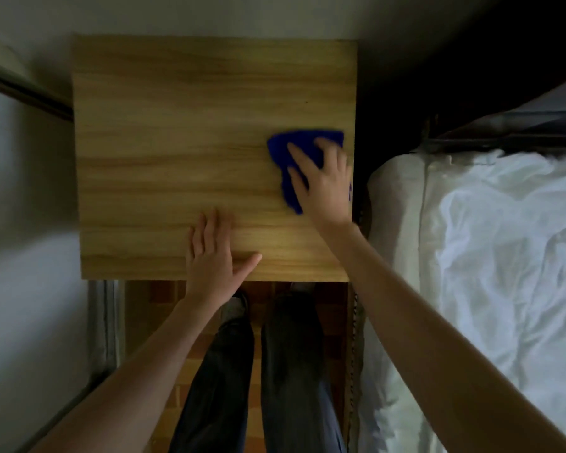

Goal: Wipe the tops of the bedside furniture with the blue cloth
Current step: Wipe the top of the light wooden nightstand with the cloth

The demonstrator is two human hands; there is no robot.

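Item 1, I log the bedside table top (pixel 164 152): honey-yellow wood, darker brown grain streaks running 9 to 3 o'clock.
Item 2, cloth (pixel 303 142) at the top's 3 o'clock edge: deep royal blue, plain.
Item 3, bedding (pixel 504 256) at my 3 o'clock: plain white.
Item 4, trousers (pixel 288 371) at 6 o'clock: dark slate blue.
Item 5, floor (pixel 164 295) at 6 o'clock: red-brown and orange checks.

left hand (pixel 209 259), right hand (pixel 327 184), both flat
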